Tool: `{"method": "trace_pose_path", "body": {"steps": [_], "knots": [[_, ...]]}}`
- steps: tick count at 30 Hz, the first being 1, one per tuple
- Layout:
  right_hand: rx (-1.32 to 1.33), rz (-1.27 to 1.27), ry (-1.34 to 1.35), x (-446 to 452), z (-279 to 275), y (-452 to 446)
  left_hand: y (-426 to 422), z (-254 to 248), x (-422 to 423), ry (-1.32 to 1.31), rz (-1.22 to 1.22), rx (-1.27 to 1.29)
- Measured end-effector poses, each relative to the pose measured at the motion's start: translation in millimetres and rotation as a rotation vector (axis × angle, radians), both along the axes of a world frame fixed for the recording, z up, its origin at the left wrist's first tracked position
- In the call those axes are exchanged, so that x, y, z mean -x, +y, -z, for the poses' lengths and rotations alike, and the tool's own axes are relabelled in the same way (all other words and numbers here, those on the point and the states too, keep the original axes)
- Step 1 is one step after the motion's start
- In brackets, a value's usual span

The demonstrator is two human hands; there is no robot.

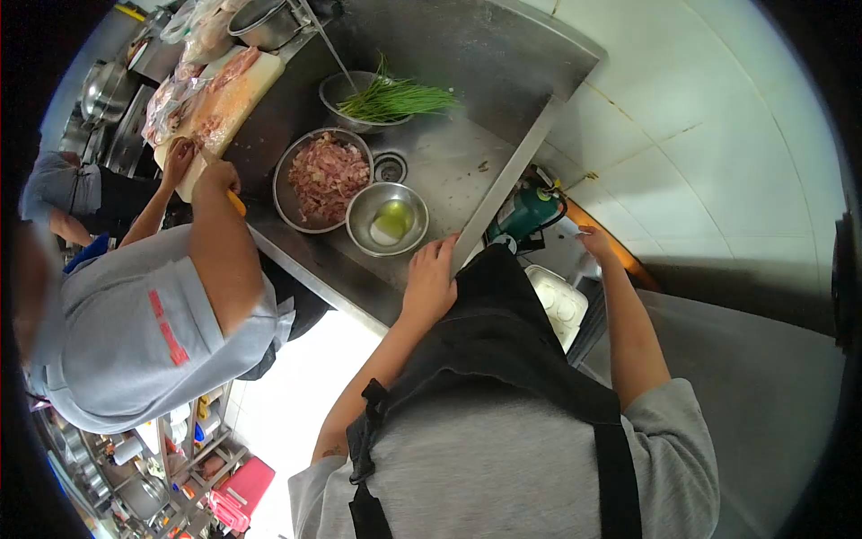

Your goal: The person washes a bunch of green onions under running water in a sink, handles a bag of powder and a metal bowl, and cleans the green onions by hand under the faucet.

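Observation:
My left hand (431, 280) rests at the near corner of the steel sink (505, 184), its fingers curled on the rim. Just beyond it stands a small steel bowl (359, 216) with something white and yellow-green inside. To the right, my right hand (593, 242) reaches low beside the sink, fingers pinched on a small white thing too blurred to name. Below that hand is a white tray (555, 306) with rounded shapes in it. A larger bowl of cut raw meat (325, 178) sits behind the small bowl.
A bowl with green stalks (395, 99) stands at the back of the sink by the drain (389, 168). A green cylinder (528, 214) is beside the right wall. At left, a co-worker (162, 314) cuts meat on a white board (242, 101).

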State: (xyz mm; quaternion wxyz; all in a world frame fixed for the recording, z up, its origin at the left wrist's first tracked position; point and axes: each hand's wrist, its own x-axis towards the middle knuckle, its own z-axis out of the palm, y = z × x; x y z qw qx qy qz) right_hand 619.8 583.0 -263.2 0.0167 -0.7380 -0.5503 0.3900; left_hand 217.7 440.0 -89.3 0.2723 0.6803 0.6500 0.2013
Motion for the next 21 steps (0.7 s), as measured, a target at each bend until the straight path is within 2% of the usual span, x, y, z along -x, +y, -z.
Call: {"method": "trace_pose_path", "body": {"steps": [4, 7, 10, 13, 16, 17, 19, 20, 21], "knots": [[0.011, -0.039, 0.039, 21, 5, 16, 1, 4, -1, 0.131, 0.001, -0.041], [0.025, -0.079, 0.188, 47, 9, 18, 0, 2, -3, 0.176, -0.010, -0.048], [0.153, 0.000, 0.417, 61, -9, 11, 4, 2, -5, 0.166, -0.009, -0.024], [0.091, 0.070, 0.478, 44, -10, -5, 5, 3, -7, 0.131, -0.013, 0.029], [0.044, 0.318, 0.500, 9, -8, -43, 7, 10, -6, 0.130, 0.002, 0.040], [0.041, 0.228, 0.372, -17, 13, -61, 6, 8, -8, 0.103, 0.009, 0.051], [0.122, 0.271, 0.360, -78, 84, -107, 7, -3, -6, 0.062, 0.008, 0.065], [0.207, 0.408, 0.470, -94, 106, -133, 7, -3, -4, 0.042, 0.017, 0.077], [0.416, 0.421, 0.237, -70, 61, -142, 7, -2, -3, 0.018, 0.023, 0.083]]}}
